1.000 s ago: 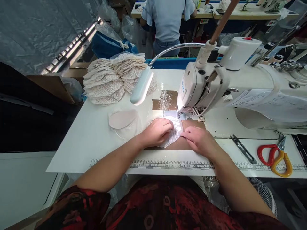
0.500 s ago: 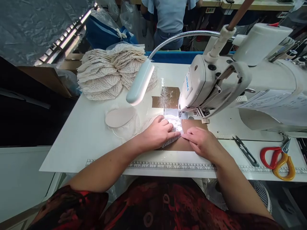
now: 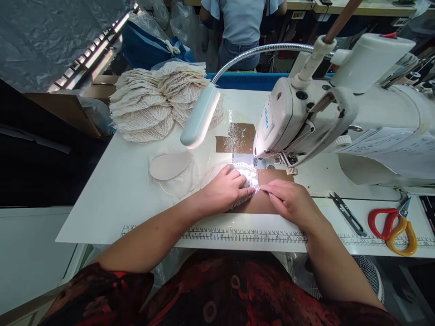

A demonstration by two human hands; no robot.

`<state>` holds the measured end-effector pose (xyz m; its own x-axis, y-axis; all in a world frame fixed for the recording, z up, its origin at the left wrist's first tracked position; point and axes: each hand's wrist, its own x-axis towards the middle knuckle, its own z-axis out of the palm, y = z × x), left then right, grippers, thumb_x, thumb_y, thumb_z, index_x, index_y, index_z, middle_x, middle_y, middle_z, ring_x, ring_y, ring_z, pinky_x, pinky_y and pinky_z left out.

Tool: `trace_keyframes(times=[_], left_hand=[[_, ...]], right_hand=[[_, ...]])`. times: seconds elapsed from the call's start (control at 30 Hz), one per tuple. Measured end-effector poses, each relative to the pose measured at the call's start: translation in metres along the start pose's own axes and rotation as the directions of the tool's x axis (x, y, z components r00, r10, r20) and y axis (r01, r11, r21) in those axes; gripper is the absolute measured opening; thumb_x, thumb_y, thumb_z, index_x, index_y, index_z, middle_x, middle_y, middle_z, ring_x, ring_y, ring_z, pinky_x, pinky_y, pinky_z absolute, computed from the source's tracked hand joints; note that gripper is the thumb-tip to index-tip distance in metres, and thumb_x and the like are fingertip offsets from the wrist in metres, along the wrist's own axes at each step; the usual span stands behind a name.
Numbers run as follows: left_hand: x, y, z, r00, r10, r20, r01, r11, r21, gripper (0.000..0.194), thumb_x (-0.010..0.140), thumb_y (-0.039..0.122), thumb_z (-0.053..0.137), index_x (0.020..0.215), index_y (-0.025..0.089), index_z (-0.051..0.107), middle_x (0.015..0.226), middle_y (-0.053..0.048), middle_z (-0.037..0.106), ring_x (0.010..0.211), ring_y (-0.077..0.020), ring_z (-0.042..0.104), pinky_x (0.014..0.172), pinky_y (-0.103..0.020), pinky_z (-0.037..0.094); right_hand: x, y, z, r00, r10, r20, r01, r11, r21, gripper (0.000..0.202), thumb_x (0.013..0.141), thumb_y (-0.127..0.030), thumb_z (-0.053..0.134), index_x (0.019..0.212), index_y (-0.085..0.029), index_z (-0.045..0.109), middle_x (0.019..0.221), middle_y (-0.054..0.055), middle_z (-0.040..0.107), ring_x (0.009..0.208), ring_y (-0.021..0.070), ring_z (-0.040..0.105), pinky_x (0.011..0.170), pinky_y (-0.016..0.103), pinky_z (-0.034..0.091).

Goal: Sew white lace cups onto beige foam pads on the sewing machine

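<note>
A white lace piece lies lit up beneath the sewing machine's needle area. My left hand rests over it, fingers curled and thumb stretched to the right, pressing and holding the fabric. At the lace's right corner, my right hand pinches the edge between thumb and forefinger; its other fingers are folded in. The white sewing machine stands just beyond both hands, and its presser foot is hard to make out in the glare. Left of my left hand lies another lace piece with a smooth oval pad on top.
Stacks of cream lace pieces stand at the back left. A lamp hangs over the table. Brown tape covers part of the tabletop. Thread snips and red-and-orange scissors lie right, by a printed ruler. A person sits beyond.
My right hand has shifted slightly to the right and up, its fingertips still at the lace's corner. My left hand stays almost in place on the fabric.
</note>
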<state>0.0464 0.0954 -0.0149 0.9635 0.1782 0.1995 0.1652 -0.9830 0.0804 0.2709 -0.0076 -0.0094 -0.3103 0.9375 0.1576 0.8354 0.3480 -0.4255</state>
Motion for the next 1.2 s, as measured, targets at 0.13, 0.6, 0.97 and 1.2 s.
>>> trace_keyframes(times=[0.13,0.6,0.97,1.2], left_hand=[[0.001,-0.001,0.0,0.999,0.003,-0.036,-0.004,0.999,-0.041,0.03,0.097,0.02,0.046,0.121,0.023,0.065,0.107,-0.012,0.062,0.102,-0.0251,0.053,0.09,-0.043,0.037],[0.002,-0.003,0.007,0.998,-0.058,-0.004,0.058,0.997,-0.046,0.046,0.088,0.014,0.046,0.133,0.007,0.055,0.137,-0.016,0.055,0.095,-0.025,0.057,0.079,-0.038,0.049],[0.006,-0.006,0.001,0.995,-0.085,0.061,0.089,0.994,-0.06,0.055,0.077,0.012,0.053,0.132,0.005,0.057,0.139,-0.016,0.055,0.093,-0.0253,0.057,0.081,-0.037,0.049],[0.016,-0.033,0.002,0.994,-0.018,0.11,0.024,0.998,-0.05,0.056,0.078,0.014,0.053,0.133,0.005,0.056,0.14,-0.015,0.054,0.102,-0.0263,0.057,0.086,-0.039,0.047]], right_hand=[[0.002,-0.003,0.004,0.998,-0.055,-0.019,0.053,0.995,-0.085,0.035,0.087,-0.007,0.047,0.113,-0.018,0.068,0.091,0.006,0.068,0.082,0.0179,0.06,0.069,0.028,0.045],[0.004,-0.006,0.011,0.998,-0.067,-0.018,0.064,0.986,-0.153,0.032,0.085,-0.007,0.047,0.104,-0.018,0.071,0.085,0.007,0.065,0.08,0.018,0.056,0.068,0.028,0.044],[0.007,-0.008,0.014,0.998,-0.045,-0.034,0.037,0.979,-0.201,0.029,0.086,-0.01,0.046,0.099,-0.02,0.07,0.085,0.006,0.064,0.076,0.0178,0.052,0.064,0.028,0.038],[0.018,-0.011,0.014,0.996,0.082,0.025,-0.074,0.968,-0.239,0.033,0.084,-0.008,0.046,0.105,-0.019,0.069,0.092,0.007,0.065,0.081,0.0194,0.052,0.065,0.029,0.036]])
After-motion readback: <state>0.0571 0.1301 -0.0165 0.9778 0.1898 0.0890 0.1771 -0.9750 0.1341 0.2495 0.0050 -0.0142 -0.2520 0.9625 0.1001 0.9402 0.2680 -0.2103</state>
